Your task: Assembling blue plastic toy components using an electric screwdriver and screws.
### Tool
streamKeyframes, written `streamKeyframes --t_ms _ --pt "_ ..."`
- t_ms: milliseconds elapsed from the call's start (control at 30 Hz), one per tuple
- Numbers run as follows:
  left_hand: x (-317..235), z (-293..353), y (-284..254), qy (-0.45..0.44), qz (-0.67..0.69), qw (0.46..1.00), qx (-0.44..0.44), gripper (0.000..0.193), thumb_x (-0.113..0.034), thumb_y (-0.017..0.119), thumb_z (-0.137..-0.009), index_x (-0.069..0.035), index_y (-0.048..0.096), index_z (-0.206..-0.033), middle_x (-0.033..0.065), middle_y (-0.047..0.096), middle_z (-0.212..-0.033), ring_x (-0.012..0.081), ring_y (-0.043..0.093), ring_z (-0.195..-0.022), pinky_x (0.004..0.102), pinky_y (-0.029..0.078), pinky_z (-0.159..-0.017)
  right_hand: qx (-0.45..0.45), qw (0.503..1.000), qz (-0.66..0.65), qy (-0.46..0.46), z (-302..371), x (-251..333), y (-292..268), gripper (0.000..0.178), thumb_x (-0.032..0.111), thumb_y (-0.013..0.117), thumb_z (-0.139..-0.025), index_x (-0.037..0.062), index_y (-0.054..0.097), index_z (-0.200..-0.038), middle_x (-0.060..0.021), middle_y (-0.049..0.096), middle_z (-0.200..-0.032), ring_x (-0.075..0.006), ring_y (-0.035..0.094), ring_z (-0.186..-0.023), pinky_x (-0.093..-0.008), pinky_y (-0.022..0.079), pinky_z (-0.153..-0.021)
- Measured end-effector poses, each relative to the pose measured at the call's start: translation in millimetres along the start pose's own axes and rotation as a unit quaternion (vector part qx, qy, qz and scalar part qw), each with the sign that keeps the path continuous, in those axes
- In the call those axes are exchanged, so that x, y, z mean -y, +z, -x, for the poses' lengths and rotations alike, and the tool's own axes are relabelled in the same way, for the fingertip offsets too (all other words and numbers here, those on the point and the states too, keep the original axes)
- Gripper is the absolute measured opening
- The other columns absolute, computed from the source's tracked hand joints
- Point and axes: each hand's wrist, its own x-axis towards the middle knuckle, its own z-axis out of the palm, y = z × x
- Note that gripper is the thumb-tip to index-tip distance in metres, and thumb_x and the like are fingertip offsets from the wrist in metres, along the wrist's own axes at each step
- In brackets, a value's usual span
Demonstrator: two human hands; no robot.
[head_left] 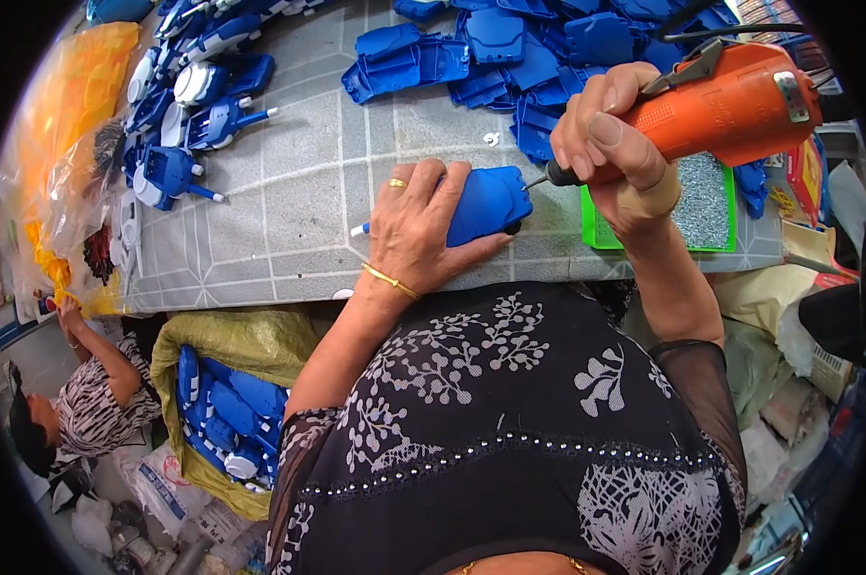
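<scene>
My left hand (414,225) presses a blue plastic casing (490,204) against the grey patterned tablecloth, its fingers wrapped over the casing's left part. A thin white-tipped piece (359,230) sticks out on the left of that hand. In my right hand (624,153) is an orange electric screwdriver (730,105), held level with its bit pointing left. The bit's tip is at the casing's right end; whether it sits in a screw cannot be made out. Just beneath the right wrist lies a bright green tray (589,230) full of small silvery screws (706,206).
Blue plastic shells (538,57) are heaped at the table's far side. Partly assembled blue and white units (169,172) line the left. An olive sack (188,335) of blue parts stands below the table edge. At far left another person (97,393) handles orange plastic bags (88,105).
</scene>
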Motion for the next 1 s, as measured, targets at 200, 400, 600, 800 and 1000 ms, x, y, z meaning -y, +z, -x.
streamKeyframes --t_ms 200,400,600,800,1000 --pt "-1.1 1.1 0.0 -0.001 -0.002 1.0 0.003 0.073 -0.049 0.086 -0.072 -0.001 0.062 -0.122 0.0133 0.06 -0.104 0.0328 0.058 -0.094 0.0432 0.047 -0.079 0.015 1.0 0.002 0.011 1.1 -0.8 -0.8 0.019 0.003 0.064 -0.093 0.0109 0.049 -0.102 -0.0025 0.049 -0.073 -0.0124 0.051 -0.058 -0.0317 0.047 -0.062" --pt "-1.3 -0.9 0.8 0.001 -0.011 1.0 0.011 0.073 -0.049 0.085 -0.073 0.0 0.061 -0.122 0.014 0.059 -0.105 0.0335 0.058 -0.094 0.0435 0.048 -0.081 0.047 0.999 0.014 0.011 0.4 -4.1 -1.1 0.023 0.005 0.068 -0.092 0.0127 0.046 -0.093 -0.0012 0.05 -0.07 -0.0113 0.05 -0.054 -0.0305 0.046 -0.059" --pt "-0.8 -5.4 -2.4 -0.002 -0.022 0.999 0.027 0.074 -0.053 0.083 -0.074 -0.001 0.061 -0.123 0.0146 0.059 -0.107 0.0342 0.059 -0.096 0.0442 0.05 -0.082 0.061 0.995 0.062 0.041 -7.6 -9.6 -1.1 0.028 0.008 0.072 -0.091 0.0117 0.044 -0.085 -0.0016 0.049 -0.068 -0.0111 0.048 -0.05 -0.0295 0.045 -0.053" --pt "-3.1 1.5 -9.4 -0.036 -0.019 0.996 0.074 0.079 -0.056 0.08 -0.076 -0.001 0.06 -0.129 0.016 0.059 -0.109 0.0366 0.06 -0.102 0.0471 0.05 -0.086 0.083 0.991 0.105 -0.015 -3.6 -21.6 10.3 0.024 -0.003 0.064 -0.084 0.0089 0.043 -0.085 -0.0038 0.044 -0.065 -0.0134 0.044 -0.049 -0.0273 0.039 -0.047" --pt "6.3 24.0 -26.4 -0.032 -0.084 0.996 -0.022 0.074 -0.056 0.079 -0.077 -0.002 0.06 -0.125 0.0163 0.058 -0.109 0.0363 0.058 -0.105 0.0469 0.048 -0.086 -0.037 0.992 -0.121 -0.011 1.7 -11.5 -50.0 0.031 0.016 0.072 -0.087 0.0116 0.047 -0.105 -0.0004 0.042 -0.083 -0.0134 0.045 -0.073 -0.0303 0.04 -0.07"
